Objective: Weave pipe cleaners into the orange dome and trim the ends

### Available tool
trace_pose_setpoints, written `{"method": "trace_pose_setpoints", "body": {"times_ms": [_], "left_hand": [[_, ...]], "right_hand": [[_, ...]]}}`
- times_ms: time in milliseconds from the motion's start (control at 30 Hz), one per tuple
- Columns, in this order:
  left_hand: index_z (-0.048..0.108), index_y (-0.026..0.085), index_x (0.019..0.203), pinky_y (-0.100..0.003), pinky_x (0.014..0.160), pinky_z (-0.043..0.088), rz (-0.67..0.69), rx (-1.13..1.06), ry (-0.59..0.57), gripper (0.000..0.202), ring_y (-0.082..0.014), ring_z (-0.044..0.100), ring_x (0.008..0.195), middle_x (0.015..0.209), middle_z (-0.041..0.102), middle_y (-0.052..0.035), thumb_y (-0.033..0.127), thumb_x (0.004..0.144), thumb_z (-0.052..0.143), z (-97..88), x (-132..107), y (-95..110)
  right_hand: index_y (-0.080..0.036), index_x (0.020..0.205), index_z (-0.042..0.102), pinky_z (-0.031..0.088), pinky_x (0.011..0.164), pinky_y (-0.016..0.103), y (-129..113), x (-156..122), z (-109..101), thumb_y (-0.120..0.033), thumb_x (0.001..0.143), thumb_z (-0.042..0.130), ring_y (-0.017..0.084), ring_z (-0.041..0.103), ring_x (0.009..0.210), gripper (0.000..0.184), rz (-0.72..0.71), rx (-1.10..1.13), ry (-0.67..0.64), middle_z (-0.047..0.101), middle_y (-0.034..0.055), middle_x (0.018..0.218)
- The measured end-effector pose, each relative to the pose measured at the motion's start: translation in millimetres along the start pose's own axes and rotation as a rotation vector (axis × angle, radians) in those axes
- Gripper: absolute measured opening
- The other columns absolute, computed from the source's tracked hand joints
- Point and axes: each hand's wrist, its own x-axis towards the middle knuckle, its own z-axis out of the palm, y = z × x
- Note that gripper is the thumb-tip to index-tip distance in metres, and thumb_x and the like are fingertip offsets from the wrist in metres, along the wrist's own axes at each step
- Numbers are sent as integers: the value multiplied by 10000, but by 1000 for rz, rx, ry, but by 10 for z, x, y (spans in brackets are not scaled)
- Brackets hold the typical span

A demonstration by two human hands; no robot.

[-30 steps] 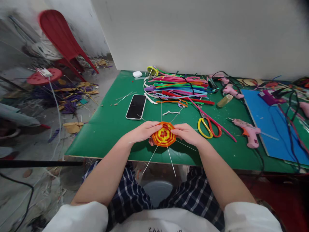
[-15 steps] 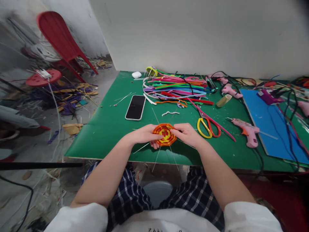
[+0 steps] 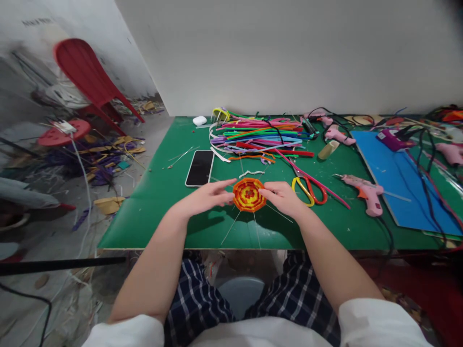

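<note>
I see woven disc [image 3: 249,195] held over table [image 3: 144,217], wire spokes [image 3: 230,228] pointing toward front edge. Right hand [image 3: 281,197]: fingers pinching disc's right rim. Left hand [image 3: 208,196]: fingers spread at left rim, contact unclear to me. Green strip separates disc, front edge; scissors [image 3: 308,181] near right hand.

Green tabletop [image 3: 152,212] with 1 phone [image 3: 200,168], scissors [image 3: 307,181], blue board [image 3: 400,179]
</note>
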Motion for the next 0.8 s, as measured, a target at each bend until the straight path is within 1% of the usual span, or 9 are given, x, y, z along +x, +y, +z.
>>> {"method": "trace_pose_setpoints", "body": {"times_ms": [67, 167, 200, 300, 333, 400, 500, 633, 800], "left_hand": [[529, 217, 1162, -309, 741, 495, 46, 104, 268, 432, -185, 623, 863, 913, 679, -67, 357, 754, 547, -135, -137, 111], [651, 170, 911, -314, 724, 498, 223, 291, 962, 271, -161, 630, 731, 812, 682, -50, 359, 779, 509, -94, -277, 269], [648, 158, 895, -307, 694, 505, 278, 292, 1019, 272, -150, 626, 682, 775, 679, -44, 353, 797, 485, -5, -282, 301], [655, 192, 933, -297, 755, 495, 305, 349, 593, 253, -164, 623, 816, 919, 676, -44, 332, 789, 501, 372, -153, 310], [629, 191, 1010, -310, 832, 466, 326, 338, 546, 285, -174, 597, 923, 1022, 649, -52, 320, 783, 514, 490, -79, 289], [599, 177, 1067, -330, 917, 412, 336, 225, 547, 326, -184, 548, 1031, 1115, 607, -65, 318, 787, 509, 663, 76, 228], [586, 167, 1077, -331, 906, 418, 297, -93, 487, 355, -192, 552, 1027, 1111, 608, -72, 336, 768, 538, 761, 237, 126], [607, 174, 1002, -330, 878, 425, 304, -445, 445, 335, -206, 556, 1009, 1058, 630, -67, 355, 720, 600, 742, 284, 57], [596, 181, 932, -267, 735, 474, 293, -663, 401, 277, -166, 596, 882, 952, 642, -42, 333, 703, 625, 630, 219, 141]], "right_hand": [[-184, 520, 245, 225, 481, 212, 48, 14, -25, -315, 822, 411, 69, 273, 501, 368, 40, -11, 88, 233, -53, 533], [-185, 518, 261, 217, 480, 221, 64, 33, -11, -313, 834, 390, 73, 287, 487, 364, 17, -174, 212, 262, -53, 515], [-183, 520, 288, 217, 483, 226, 49, 37, 10, -309, 839, 384, 75, 299, 482, 356, -10, -265, 264, 288, -52, 508], [-177, 554, 402, 228, 496, 239, -33, 40, 100, -286, 847, 385, 78, 357, 483, 313, -125, -547, 451, 399, -40, 515], [-175, 567, 436, 235, 499, 241, -62, 38, 131, -278, 844, 394, 80, 378, 487, 298, -170, -624, 502, 432, -33, 521], [-174, 581, 480, 252, 502, 244, -107, 33, 180, -264, 835, 416, 86, 408, 495, 277, -256, -737, 563, 472, -21, 524], [-177, 607, 518, 310, 538, 239, -140, 31, 209, -254, 823, 440, 111, 458, 573, 242, -338, -788, 569, 523, 10, 577], [-191, 688, 560, 404, 703, 272, -162, 44, 201, -249, 809, 463, 165, 502, 819, 165, -377, -708, 542, 590, 62, 828], [-203, 802, 579, 403, 845, 341, -247, 32, 199, -289, 803, 486, 195, 481, 1000, 127, -478, -624, 500, 583, 73, 964]]}}
